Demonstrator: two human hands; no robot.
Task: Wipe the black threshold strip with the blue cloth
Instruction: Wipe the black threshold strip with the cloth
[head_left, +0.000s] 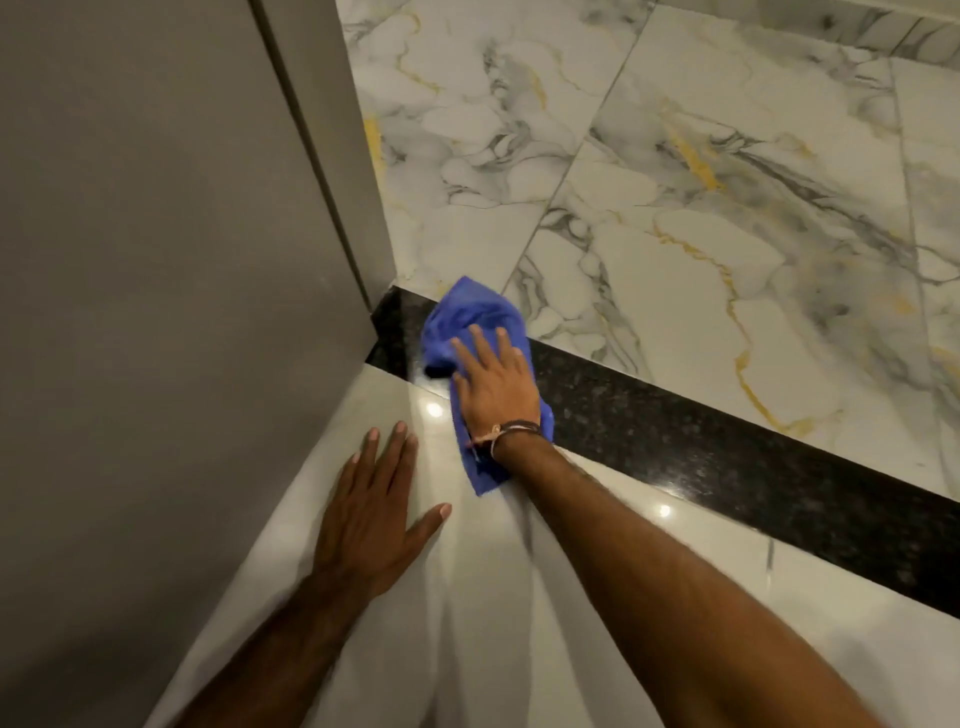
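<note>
Glossy floor tiles fill the view: plain pale ones (467, 597) on the near side and white marble ones with grey and gold veins (675, 182) on the far side, and between them runs the black threshold strip (727, 447), from a grey door frame (332, 171) at the left down to the right edge of the picture. The right hand (493, 384) lies flat with spread fingers on the blue cloth (467, 317) and presses it down; it does not clench the cloth. The cloth is crumpled and lies across the strip near its left end, just beside the foot of the frame, with one corner hanging over onto the pale tile. The left hand (374, 514) is empty and open, with its palm resting on the pale tile as a support. I judge that the wiping is in progress at the left end. The long part of the strip to the right looks shiny and speckled, but I cannot tell if it is wiped already or is still to do.
</note>
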